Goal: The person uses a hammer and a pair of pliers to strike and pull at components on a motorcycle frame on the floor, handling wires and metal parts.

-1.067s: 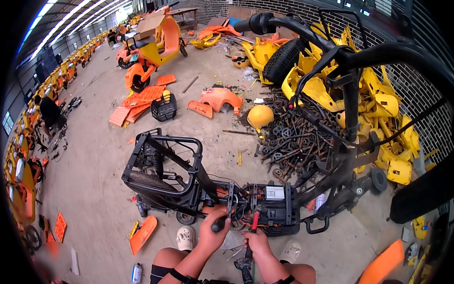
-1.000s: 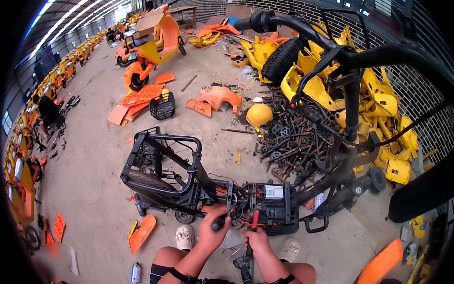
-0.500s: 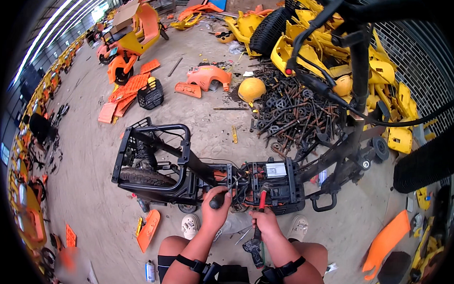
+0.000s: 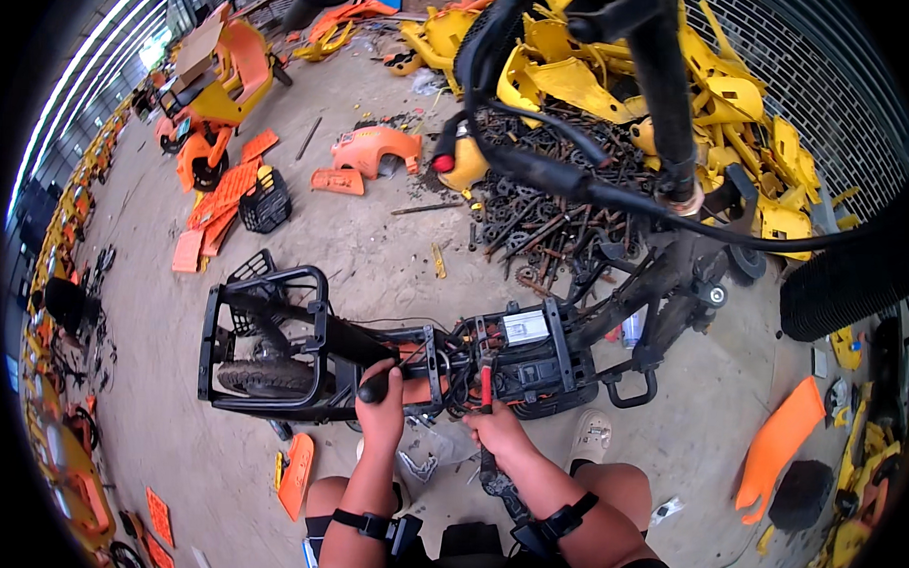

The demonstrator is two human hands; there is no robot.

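A stripped black scooter frame [image 4: 312, 339] lies on its side on the concrete floor in front of me. Its open middle compartment [image 4: 517, 356] shows a silver box and tangled wires. My left hand [image 4: 382, 407] is closed around a black round-ended handle at the frame's middle. My right hand [image 4: 497, 431] grips a red-handled tool [image 4: 486, 383] whose tip points into the wiring. A rear wheel [image 4: 266, 376] sits inside the black rack at the left end.
A heap of rusty metal parts [image 4: 537, 212] lies beyond the frame, with yellow plastic panels [image 4: 701, 102] behind it. Orange panels [image 4: 374, 156] and a black basket [image 4: 265, 205] lie far left. An orange panel [image 4: 781, 441] lies at right, another [image 4: 295, 474] by my left knee.
My view has tilted down and closer to the frame. Both hands stay on the same handle and tool at the frame's middle.
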